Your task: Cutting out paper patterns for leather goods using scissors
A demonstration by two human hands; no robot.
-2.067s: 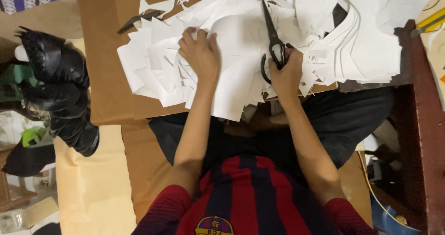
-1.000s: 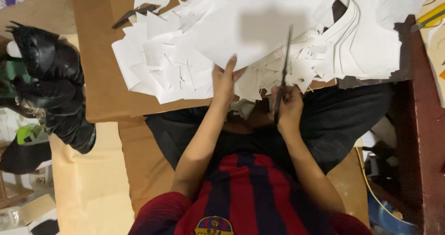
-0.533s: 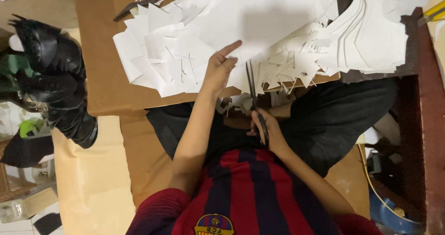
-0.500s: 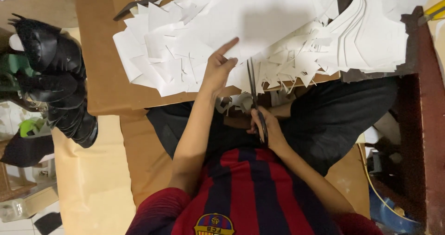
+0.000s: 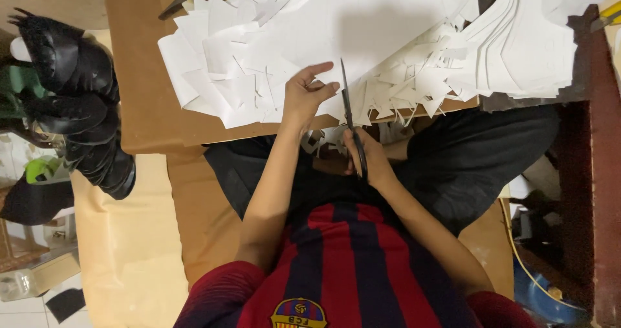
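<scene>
Gripping black scissors (image 5: 349, 118), right hand (image 5: 363, 154) is clenched on the handles, blades pointing to 12 o'clock. Left hand (image 5: 304, 98) pinches the white sheet (image 5: 381, 27) edge, above paper scraps (image 5: 226, 76).

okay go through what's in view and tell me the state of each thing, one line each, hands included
Left hand: pinching the near edge of the large white sheet.
Right hand: gripping the scissors' handles.
Scissors: blades nearly closed, cutting into the sheet's edge.
Large white sheet: lying flat on top of the pile.
Paper scraps: cut up, heaped on the brown board.
Black shoe uppers: stacked at the left, untouched.
</scene>
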